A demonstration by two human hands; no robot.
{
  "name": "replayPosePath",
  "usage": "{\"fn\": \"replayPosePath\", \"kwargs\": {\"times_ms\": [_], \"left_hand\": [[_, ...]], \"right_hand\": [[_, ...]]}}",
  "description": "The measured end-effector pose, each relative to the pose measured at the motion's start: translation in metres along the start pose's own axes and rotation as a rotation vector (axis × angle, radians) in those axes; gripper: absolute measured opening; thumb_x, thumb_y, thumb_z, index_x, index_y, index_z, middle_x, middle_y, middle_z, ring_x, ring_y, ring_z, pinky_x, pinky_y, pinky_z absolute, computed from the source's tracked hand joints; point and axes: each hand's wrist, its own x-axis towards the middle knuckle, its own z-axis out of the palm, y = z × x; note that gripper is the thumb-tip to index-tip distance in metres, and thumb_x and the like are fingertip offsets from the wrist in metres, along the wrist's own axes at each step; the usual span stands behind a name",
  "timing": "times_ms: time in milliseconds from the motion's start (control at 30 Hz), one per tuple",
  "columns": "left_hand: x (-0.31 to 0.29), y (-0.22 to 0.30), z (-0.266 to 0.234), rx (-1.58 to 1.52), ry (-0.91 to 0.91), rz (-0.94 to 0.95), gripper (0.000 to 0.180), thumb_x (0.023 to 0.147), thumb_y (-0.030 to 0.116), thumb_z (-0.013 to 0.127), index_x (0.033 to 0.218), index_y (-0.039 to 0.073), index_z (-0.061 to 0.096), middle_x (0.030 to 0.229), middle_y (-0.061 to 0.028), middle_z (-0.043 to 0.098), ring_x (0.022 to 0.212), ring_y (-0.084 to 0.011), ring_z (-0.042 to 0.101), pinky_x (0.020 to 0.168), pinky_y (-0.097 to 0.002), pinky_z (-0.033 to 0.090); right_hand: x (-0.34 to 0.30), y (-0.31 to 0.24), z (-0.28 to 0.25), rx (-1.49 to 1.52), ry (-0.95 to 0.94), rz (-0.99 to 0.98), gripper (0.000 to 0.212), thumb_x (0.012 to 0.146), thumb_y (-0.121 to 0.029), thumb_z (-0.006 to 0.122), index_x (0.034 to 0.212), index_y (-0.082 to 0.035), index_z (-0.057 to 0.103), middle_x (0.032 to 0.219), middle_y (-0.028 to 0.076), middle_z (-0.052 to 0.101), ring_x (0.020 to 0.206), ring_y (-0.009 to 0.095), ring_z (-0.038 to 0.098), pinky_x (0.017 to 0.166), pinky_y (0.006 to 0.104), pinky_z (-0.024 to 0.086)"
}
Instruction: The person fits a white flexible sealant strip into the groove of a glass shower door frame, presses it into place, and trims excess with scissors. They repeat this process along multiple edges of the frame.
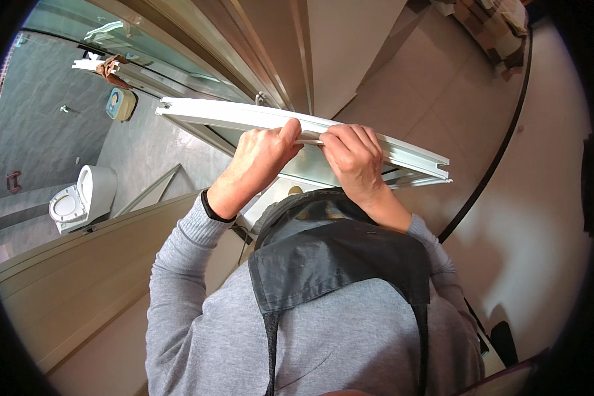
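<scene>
A white-framed glass panel (211, 109) stands on edge across the space before me, its top rail running from left to right. Between my hands a thin pale strip (308, 141) stretches along the near side of that rail. My left hand (261, 158) is closed, thumb and fingers pinching the strip's left end. Curled fingers of my right hand (355, 158) grip its other end, close to the middle of the rail. Both hands rest against the rail or very near it; the exact contact is hidden by the fingers.
Beyond a doorway on the left are a white toilet (67, 204) and a yellowish container (120, 104). A brown cloth (112, 69) hangs over a white rail there. A beige door frame (270, 46) rises just past the panel. Patterned fabric (492, 33) lies at the far right.
</scene>
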Motion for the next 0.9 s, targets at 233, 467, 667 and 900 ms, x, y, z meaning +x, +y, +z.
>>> {"fn": "replayPosePath", "kwargs": {"times_ms": [233,467,667,900], "left_hand": [[0.0,0.005,-0.002,-0.063,-0.034,-0.074,0.023,0.083,0.012,0.076,0.088,0.004,0.056,0.075,-0.0163,0.065,0.071,-0.0397,0.065,0.059,-0.0447,0.05],[-0.01,0.008,-0.002,-0.058,-0.024,-0.064,0.014,0.086,0.006,0.066,0.096,0.006,0.056,0.08,-0.0172,0.067,0.071,-0.0412,0.066,0.059,-0.0474,0.052],[-0.045,0.006,0.002,0.014,0.064,-0.062,0.052,0.077,-0.007,0.06,0.126,0.01,0.057,0.12,-0.0167,0.062,0.077,-0.0368,0.071,0.064,-0.0467,0.058],[-0.133,-0.069,-0.035,-0.035,0.084,-0.426,0.029,0.079,0.006,0.078,0.107,0.008,0.071,0.091,-0.0118,0.073,0.074,-0.029,0.071,0.064,-0.0353,0.055]], "right_hand": [[0.007,-0.007,-0.004,0.076,-0.1,0.16,0.019,0.07,-0.001,0.077,0.085,-0.006,0.065,0.088,0.005,0.064,0.084,0.027,0.064,0.078,0.0398,0.049],[0.01,-0.007,-0.003,0.129,-0.157,0.233,0.017,0.073,-0.001,0.074,0.085,-0.006,0.063,0.089,0.008,0.063,0.086,0.032,0.066,0.077,0.0438,0.051],[0.009,-0.007,-0.003,0.145,-0.171,0.253,0.019,0.073,-0.002,0.076,0.087,-0.007,0.065,0.091,0.008,0.064,0.086,0.033,0.066,0.076,0.0436,0.052],[0.01,-0.006,-0.003,0.136,-0.179,0.258,0.018,0.074,-0.006,0.08,0.084,-0.005,0.066,0.089,0.009,0.066,0.081,0.033,0.067,0.07,0.0427,0.053]]}}
